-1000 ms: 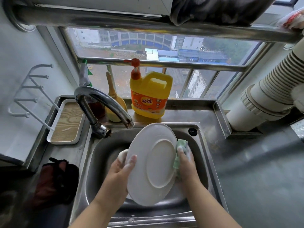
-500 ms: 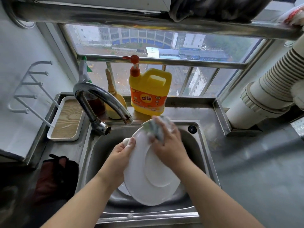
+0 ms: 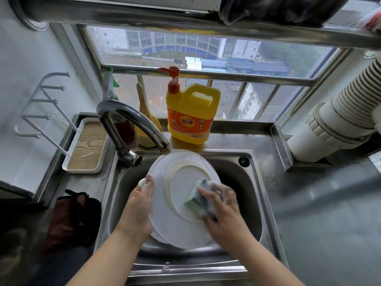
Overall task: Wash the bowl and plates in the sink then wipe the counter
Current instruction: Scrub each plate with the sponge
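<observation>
A white plate (image 3: 177,226) stands tilted over the steel sink (image 3: 249,182), its underside and foot ring facing me. My left hand (image 3: 138,211) grips the plate's left rim, thumb on the underside. My right hand (image 3: 222,213) holds a green and white soapy sponge (image 3: 195,199) and presses it on the plate's underside, right of centre. Another white dish edge (image 3: 142,181) shows behind my left thumb; the rest of it is hidden.
The tap (image 3: 132,124) arches over the plate's top edge. A yellow detergent jug (image 3: 191,114) stands behind the sink. A wood-lined tray (image 3: 86,149) lies at the left, a dark red cloth (image 3: 70,219) on the left counter, a white duct (image 3: 338,120) on the right.
The plate has turned a little, its underside facing me more squarely. My right hand carried the sponge from the plate's right edge up to its top, then down onto the underside's right part.
</observation>
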Action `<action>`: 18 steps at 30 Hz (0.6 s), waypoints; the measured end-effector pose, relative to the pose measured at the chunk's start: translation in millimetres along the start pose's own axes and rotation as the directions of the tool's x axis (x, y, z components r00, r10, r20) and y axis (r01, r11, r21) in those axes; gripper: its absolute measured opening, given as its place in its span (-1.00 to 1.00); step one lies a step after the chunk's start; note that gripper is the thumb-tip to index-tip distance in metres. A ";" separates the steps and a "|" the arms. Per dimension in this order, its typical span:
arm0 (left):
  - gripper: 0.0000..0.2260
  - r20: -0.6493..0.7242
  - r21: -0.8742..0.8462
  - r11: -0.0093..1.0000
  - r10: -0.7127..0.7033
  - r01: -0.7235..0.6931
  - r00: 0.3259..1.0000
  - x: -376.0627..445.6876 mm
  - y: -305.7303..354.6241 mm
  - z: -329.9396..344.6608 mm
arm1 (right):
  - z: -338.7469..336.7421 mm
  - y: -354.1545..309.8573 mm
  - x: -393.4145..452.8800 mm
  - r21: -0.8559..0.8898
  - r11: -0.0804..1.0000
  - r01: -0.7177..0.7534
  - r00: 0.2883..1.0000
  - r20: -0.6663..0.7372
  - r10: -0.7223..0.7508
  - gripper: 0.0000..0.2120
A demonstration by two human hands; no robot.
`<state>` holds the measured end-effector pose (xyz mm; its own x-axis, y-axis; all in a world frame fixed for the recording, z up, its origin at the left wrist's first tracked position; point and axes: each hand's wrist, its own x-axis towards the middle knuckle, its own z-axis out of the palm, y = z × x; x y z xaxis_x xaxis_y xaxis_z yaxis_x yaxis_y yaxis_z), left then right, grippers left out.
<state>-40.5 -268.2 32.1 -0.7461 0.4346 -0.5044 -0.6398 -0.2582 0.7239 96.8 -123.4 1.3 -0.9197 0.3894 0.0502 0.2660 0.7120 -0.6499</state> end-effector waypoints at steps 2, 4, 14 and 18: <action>-0.72 0.012 0.007 1.000 -0.025 0.025 1.000 -1.3 -5.4 -3.3 | -7.7 12.5 16.1 -0.013 0.984 -0.175 0.984 -0.028 0.175 -0.44; -0.73 0.039 0.008 0.999 -0.041 0.041 0.998 -2.9 -9.2 -2.7 | -11.0 6.2 43.9 -0.032 0.967 -0.252 0.965 -0.088 0.248 -0.44; -0.78 -0.038 0.014 0.999 0.042 -0.041 0.998 6.7 10.7 -26.0 | 10.7 -0.7 11.6 0.018 0.999 -0.043 0.988 0.152 0.040 -0.45; -0.76 0.009 0.073 0.997 0.012 -0.013 1.000 2.0 0.2 -16.1 | 5.0 -5.2 58.9 0.095 0.974 -0.205 0.977 -0.047 0.210 -0.45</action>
<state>-45.1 -281.3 23.6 -0.7524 0.4387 -0.4914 -0.6150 -0.2005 0.7626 39.9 -107.1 3.8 -0.8289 0.5570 -0.0516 0.4199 0.5586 -0.7153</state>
